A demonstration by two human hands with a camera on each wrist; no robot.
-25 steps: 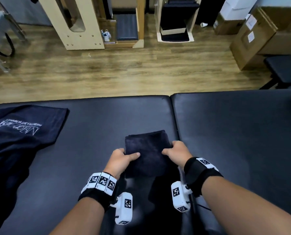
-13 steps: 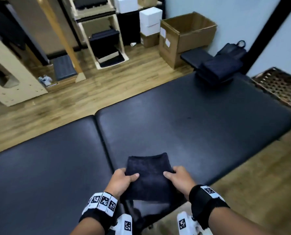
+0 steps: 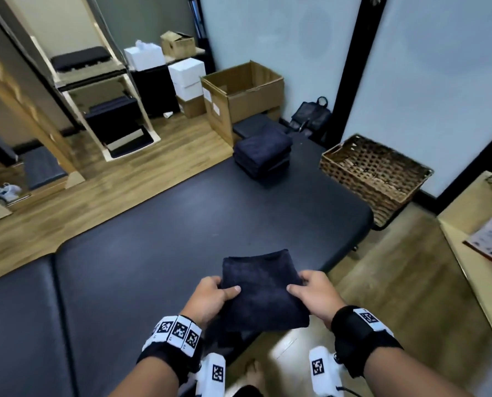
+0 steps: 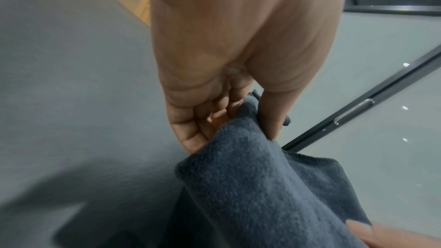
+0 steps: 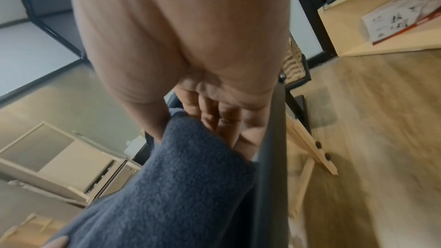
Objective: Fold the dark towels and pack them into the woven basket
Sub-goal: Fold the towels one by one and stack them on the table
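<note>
Head view shows what has changed in the last second: I have turned from the left end of the table [image 3: 158, 253] toward its right end, and the towel [image 3: 263, 293] has come with me, lifted off the padding and carried between both hands. A second ago it lay flat under my fingers; now its near edge hangs past the table's front edge, over the floor.

My left hand [image 3: 211, 299] pinches the towel's left side, thumb on top and fingers curled beneath. My right hand [image 3: 315, 295] does the same on the right side. Both wrist views confirm it: the cloth is clamped between thumb and fingers [image 4: 203, 120], and likewise on the other side [image 5: 222, 120].

The turn has brought two things into sight. The stack [image 3: 263, 156] of folded dark towels sits at the far right end of the table, and the basket [image 3: 373, 176] stands just beyond that end, near the stack. From here the basket looks empty, though its weave is dark and I cannot be sure of the bottom.

So folding of this towel is done, I judge, and I am on the carry. It goes either onto the stack or straight into the basket; packing itself looks not yet begun.
</note>
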